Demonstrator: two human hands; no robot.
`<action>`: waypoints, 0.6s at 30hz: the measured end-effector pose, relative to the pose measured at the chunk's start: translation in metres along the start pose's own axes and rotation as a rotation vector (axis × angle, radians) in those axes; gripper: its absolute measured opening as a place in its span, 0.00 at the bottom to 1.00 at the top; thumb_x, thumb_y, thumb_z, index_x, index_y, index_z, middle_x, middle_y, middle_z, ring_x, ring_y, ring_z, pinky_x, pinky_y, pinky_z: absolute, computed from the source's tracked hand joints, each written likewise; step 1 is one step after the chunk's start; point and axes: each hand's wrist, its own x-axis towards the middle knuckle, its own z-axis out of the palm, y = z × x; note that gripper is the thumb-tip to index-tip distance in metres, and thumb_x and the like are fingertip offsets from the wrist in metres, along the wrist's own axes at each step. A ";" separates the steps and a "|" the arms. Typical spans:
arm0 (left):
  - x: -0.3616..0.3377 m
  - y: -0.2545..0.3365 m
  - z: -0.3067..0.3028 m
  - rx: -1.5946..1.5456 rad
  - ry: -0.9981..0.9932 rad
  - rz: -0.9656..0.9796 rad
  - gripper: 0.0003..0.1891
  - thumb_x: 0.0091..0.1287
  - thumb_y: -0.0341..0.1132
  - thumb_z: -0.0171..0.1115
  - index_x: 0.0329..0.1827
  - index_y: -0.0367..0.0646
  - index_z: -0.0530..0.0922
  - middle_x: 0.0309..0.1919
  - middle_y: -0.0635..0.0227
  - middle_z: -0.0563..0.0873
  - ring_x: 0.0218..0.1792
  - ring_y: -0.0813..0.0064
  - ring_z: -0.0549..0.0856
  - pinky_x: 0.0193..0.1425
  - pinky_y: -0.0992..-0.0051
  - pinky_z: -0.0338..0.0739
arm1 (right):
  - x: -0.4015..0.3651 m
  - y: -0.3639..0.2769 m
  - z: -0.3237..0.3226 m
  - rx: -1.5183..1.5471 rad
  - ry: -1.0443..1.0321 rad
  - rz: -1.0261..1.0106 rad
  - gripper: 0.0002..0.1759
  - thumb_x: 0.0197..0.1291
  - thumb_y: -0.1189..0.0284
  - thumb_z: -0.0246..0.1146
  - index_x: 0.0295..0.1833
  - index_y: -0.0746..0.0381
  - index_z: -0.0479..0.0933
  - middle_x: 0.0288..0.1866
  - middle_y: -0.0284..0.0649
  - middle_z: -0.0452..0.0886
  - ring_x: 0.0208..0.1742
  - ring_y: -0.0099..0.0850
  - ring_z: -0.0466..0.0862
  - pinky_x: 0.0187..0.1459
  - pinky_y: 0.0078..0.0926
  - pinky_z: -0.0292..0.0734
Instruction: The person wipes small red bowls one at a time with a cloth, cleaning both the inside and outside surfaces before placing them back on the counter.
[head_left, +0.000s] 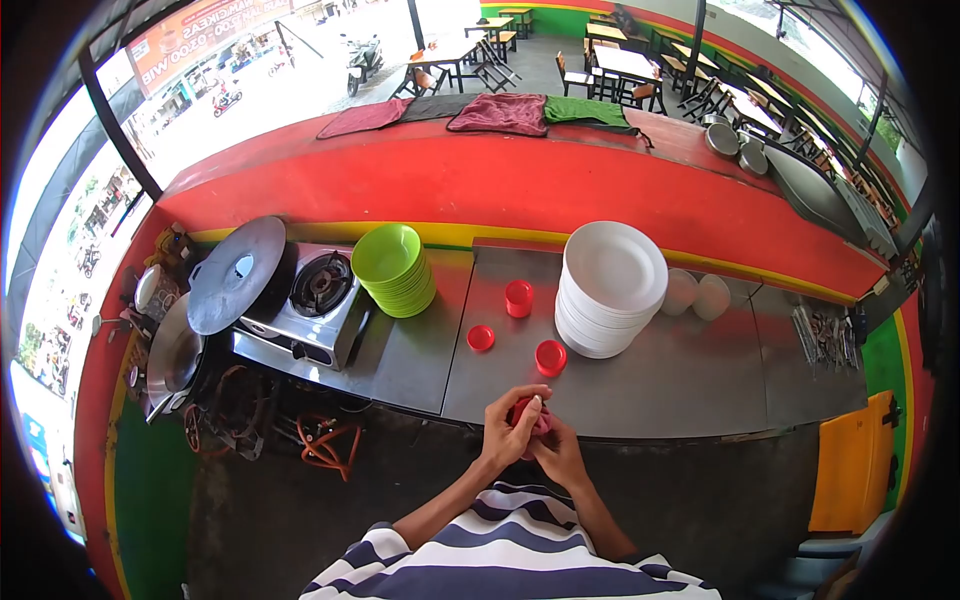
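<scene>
Close to my body, just past the counter's front edge, my two hands meet. My left hand (506, 432) is closed around a small red container (520, 409), mostly covered by the fingers. My right hand (562, 456) presses a dark pink cloth (541, 424) against it, fingers bent. On the steel counter (640, 395) ahead stand a red container (519, 298) and another red container (550, 357). A flat red lid (480, 338) lies to their left.
Behind the containers rise stacked white plates (612, 275); stacked green bowls (392, 268) stand left, beside a gas stove (315, 300) and woks (236, 275). Cutlery (828, 338) lies far right. Cloths (497, 114) drape the red ledge (420, 190). An orange panel (851, 465) stands right.
</scene>
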 end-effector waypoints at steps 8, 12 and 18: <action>0.003 0.001 -0.007 0.004 -0.120 0.000 0.13 0.74 0.34 0.56 0.52 0.36 0.84 0.45 0.63 0.89 0.48 0.76 0.85 0.57 0.74 0.77 | 0.004 0.004 -0.011 0.288 -0.026 0.144 0.15 0.61 0.80 0.66 0.54 0.65 0.77 0.48 0.37 0.82 0.48 0.23 0.83 0.50 0.23 0.79; 0.004 0.006 -0.010 -0.027 -0.150 -0.028 0.14 0.75 0.36 0.56 0.56 0.37 0.82 0.49 0.62 0.88 0.50 0.74 0.85 0.60 0.72 0.76 | 0.013 -0.004 0.004 0.556 0.134 0.203 0.19 0.62 0.79 0.67 0.59 0.64 0.75 0.52 0.38 0.81 0.52 0.25 0.82 0.54 0.25 0.80; 0.001 0.011 -0.014 0.071 -0.133 0.040 0.17 0.76 0.39 0.55 0.59 0.38 0.80 0.52 0.61 0.85 0.54 0.72 0.82 0.62 0.71 0.74 | 0.018 -0.004 0.011 0.370 0.145 0.035 0.21 0.64 0.79 0.66 0.61 0.64 0.72 0.54 0.38 0.80 0.53 0.25 0.81 0.55 0.24 0.79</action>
